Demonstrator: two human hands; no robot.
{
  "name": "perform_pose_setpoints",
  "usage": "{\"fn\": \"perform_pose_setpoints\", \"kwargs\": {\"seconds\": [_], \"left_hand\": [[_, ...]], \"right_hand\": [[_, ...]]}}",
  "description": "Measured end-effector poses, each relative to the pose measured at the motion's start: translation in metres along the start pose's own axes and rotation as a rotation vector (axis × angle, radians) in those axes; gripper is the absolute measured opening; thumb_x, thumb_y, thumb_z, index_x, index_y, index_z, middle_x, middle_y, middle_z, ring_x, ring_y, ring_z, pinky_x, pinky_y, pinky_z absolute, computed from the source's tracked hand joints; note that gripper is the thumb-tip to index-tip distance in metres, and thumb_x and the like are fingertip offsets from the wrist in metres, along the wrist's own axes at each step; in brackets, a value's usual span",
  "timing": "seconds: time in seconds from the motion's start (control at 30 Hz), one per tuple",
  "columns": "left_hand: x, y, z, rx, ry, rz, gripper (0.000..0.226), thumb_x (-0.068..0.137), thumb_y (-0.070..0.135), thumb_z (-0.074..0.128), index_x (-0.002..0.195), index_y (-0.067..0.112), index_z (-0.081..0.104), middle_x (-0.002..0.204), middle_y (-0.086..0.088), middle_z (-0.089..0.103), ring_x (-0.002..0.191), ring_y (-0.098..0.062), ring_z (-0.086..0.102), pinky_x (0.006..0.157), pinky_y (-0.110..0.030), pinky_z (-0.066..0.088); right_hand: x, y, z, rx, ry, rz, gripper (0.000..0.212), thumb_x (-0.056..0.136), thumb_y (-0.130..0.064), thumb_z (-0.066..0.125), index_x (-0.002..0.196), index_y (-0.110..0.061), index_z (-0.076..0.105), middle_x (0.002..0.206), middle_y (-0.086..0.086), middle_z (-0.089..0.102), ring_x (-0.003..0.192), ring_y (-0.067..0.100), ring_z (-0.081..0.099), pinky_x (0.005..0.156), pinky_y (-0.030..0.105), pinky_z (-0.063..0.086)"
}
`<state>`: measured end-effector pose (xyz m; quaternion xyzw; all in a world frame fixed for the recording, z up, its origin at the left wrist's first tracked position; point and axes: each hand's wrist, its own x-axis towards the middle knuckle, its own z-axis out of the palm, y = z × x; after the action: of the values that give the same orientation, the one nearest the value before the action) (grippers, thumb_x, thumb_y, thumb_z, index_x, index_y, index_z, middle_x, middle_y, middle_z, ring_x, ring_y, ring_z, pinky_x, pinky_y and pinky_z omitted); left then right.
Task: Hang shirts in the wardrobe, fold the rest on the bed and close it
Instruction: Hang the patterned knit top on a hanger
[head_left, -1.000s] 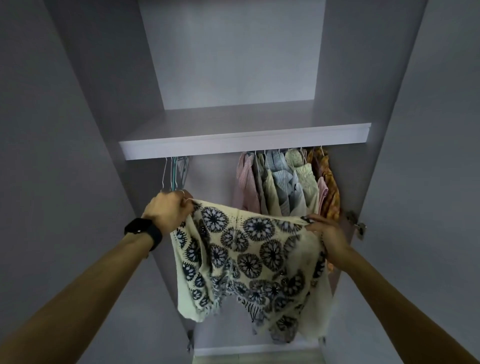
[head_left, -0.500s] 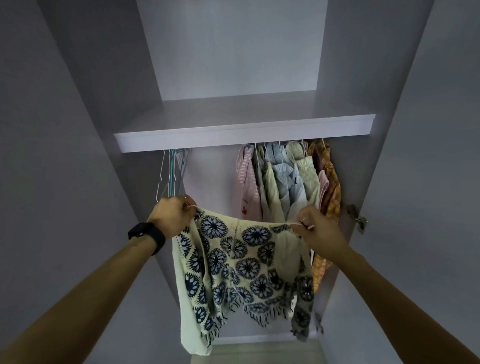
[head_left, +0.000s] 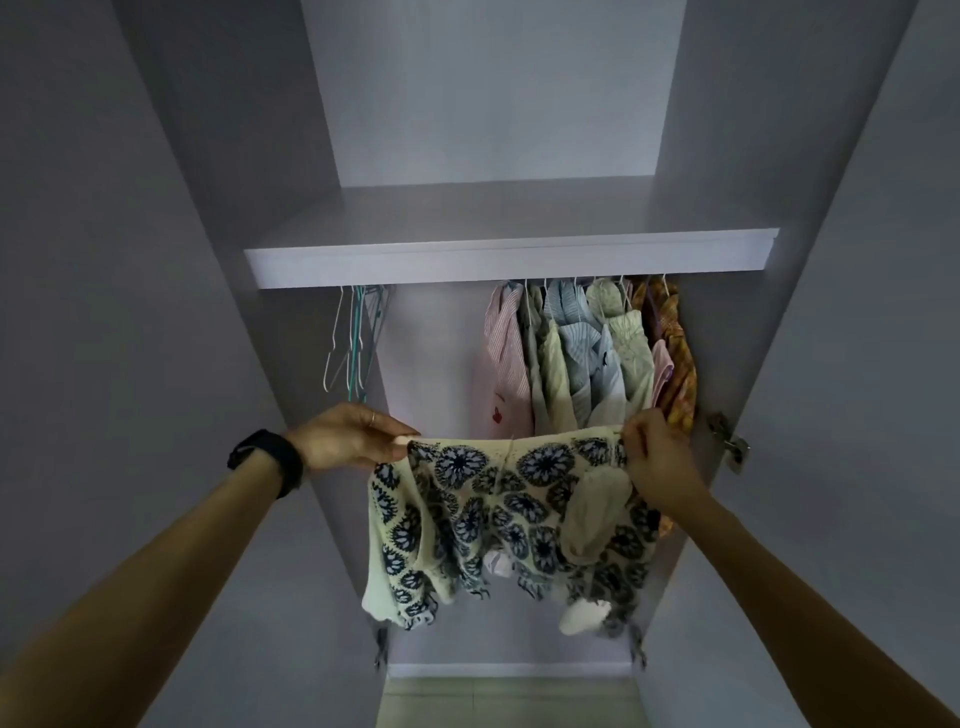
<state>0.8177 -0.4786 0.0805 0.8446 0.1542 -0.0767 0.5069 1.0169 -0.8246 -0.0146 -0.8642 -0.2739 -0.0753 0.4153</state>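
The left hand (head_left: 353, 439) pinches one top corner of the cream flower-patterned shirt (head_left: 498, 519) and the right hand (head_left: 654, 457) curls its fingers round the other — it hangs spread between them inside the open wardrobe (head_left: 727, 208), before the hung shirts (head_left: 587, 358) and bare hangers (head_left: 356, 343) under the shelf (head_left: 498, 260).

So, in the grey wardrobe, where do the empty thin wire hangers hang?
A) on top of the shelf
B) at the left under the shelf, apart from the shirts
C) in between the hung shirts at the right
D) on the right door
B: the empty thin wire hangers hang at the left under the grey shelf, with a bare gap before the row of hung shirts at the right.
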Motion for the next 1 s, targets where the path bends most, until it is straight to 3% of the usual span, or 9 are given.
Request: {"fn": "perform_pose_setpoints", "kwargs": {"seconds": [0.13, 0.2, 0.27, 0.33, 0.4, 0.47, 0.6, 0.73, 1.0], "left_hand": [[-0.003, -0.002, 0.006, 0.028, 0.16, 0.07, 0.022, 0.08, 0.014, 0.081, 0.102, 0.013, 0.079, 0.091, 0.004, 0.078, 0.089, -0.008, 0.07, 0.082, -0.017, 0.052], [-0.003, -0.002, 0.01, 0.025, 0.243, 0.117, 0.019, 0.078, 0.016, 0.083, 0.096, 0.012, 0.08, 0.088, 0.002, 0.078, 0.085, -0.009, 0.071, 0.084, -0.02, 0.052], [-0.003, 0.001, 0.017, -0.031, 0.259, 0.18, 0.016, 0.079, 0.016, 0.083, 0.094, 0.013, 0.08, 0.088, 0.001, 0.078, 0.086, -0.012, 0.073, 0.081, -0.019, 0.053], [-0.004, 0.008, 0.023, -0.015, 0.247, 0.253, 0.014, 0.079, 0.02, 0.083, 0.092, 0.016, 0.081, 0.09, 0.004, 0.078, 0.088, -0.013, 0.073, 0.08, -0.018, 0.054], [-0.005, 0.018, 0.029, 0.026, 0.239, 0.314, 0.014, 0.079, 0.024, 0.083, 0.091, 0.019, 0.081, 0.091, 0.006, 0.078, 0.09, -0.016, 0.073, 0.085, -0.023, 0.056], [-0.007, 0.029, 0.031, 0.044, 0.248, 0.348, 0.013, 0.08, 0.026, 0.083, 0.091, 0.021, 0.08, 0.091, 0.007, 0.077, 0.09, -0.014, 0.073, 0.086, -0.024, 0.056], [-0.02, 0.034, 0.019, 0.149, 0.293, 0.388, 0.008, 0.084, 0.028, 0.08, 0.091, 0.026, 0.078, 0.092, 0.012, 0.076, 0.088, -0.006, 0.07, 0.084, -0.018, 0.054], [-0.042, 0.014, -0.009, 0.13, 0.425, 0.365, 0.006, 0.082, 0.028, 0.08, 0.088, 0.028, 0.078, 0.092, 0.017, 0.075, 0.087, 0.001, 0.068, 0.081, -0.012, 0.049], [-0.069, -0.021, -0.044, -0.036, 0.804, 0.26, 0.01, 0.085, 0.037, 0.077, 0.091, 0.03, 0.077, 0.088, 0.016, 0.075, 0.084, 0.001, 0.068, 0.082, -0.022, 0.052]], "right_hand": [[-0.003, -0.019, 0.004, -0.082, -0.214, -0.038, 0.022, 0.092, -0.005, 0.059, 0.088, -0.026, 0.059, 0.082, -0.007, 0.059, 0.076, 0.014, 0.06, 0.063, 0.026, 0.042], [-0.006, -0.034, 0.008, -0.13, -0.165, -0.094, 0.036, 0.085, 0.008, 0.058, 0.079, -0.028, 0.06, 0.077, -0.009, 0.056, 0.073, 0.016, 0.058, 0.063, 0.025, 0.041], [-0.011, -0.048, 0.017, -0.083, -0.091, -0.145, 0.029, 0.083, 0.007, 0.063, 0.081, -0.022, 0.061, 0.079, -0.004, 0.061, 0.075, 0.02, 0.06, 0.066, 0.029, 0.049], [-0.021, -0.064, 0.035, 0.049, -0.193, -0.09, 0.023, 0.085, -0.014, 0.074, 0.104, -0.021, 0.063, 0.095, -0.006, 0.063, 0.079, 0.017, 0.063, 0.072, 0.036, 0.055], [-0.032, -0.082, 0.059, 0.161, -0.403, -0.063, 0.053, 0.079, -0.049, 0.078, 0.125, -0.033, 0.056, 0.113, -0.018, 0.059, 0.083, 0.009, 0.065, 0.072, 0.029, 0.056], [-0.041, -0.098, 0.09, 0.184, -0.488, -0.114, 0.056, 0.075, -0.066, 0.072, 0.121, -0.037, 0.061, 0.114, -0.019, 0.062, 0.081, 0.006, 0.065, 0.071, 0.027, 0.056], [-0.048, -0.113, 0.133, 0.242, -0.399, -0.063, 0.03, 0.075, -0.052, 0.067, 0.086, -0.024, 0.064, 0.084, -0.005, 0.065, 0.071, 0.015, 0.062, 0.068, 0.039, 0.053], [-0.053, -0.104, 0.147, 0.236, -0.41, -0.14, 0.035, 0.086, -0.029, 0.076, 0.068, -0.025, 0.047, 0.06, -0.011, 0.05, 0.052, 0.006, 0.046, 0.055, 0.026, 0.041], [-0.041, -0.113, 0.155, -0.074, -0.267, -0.086, 0.023, 0.085, -0.027, 0.068, 0.086, -0.021, 0.045, 0.068, -0.01, 0.047, 0.06, 0.011, 0.045, 0.049, 0.019, 0.027]]}}
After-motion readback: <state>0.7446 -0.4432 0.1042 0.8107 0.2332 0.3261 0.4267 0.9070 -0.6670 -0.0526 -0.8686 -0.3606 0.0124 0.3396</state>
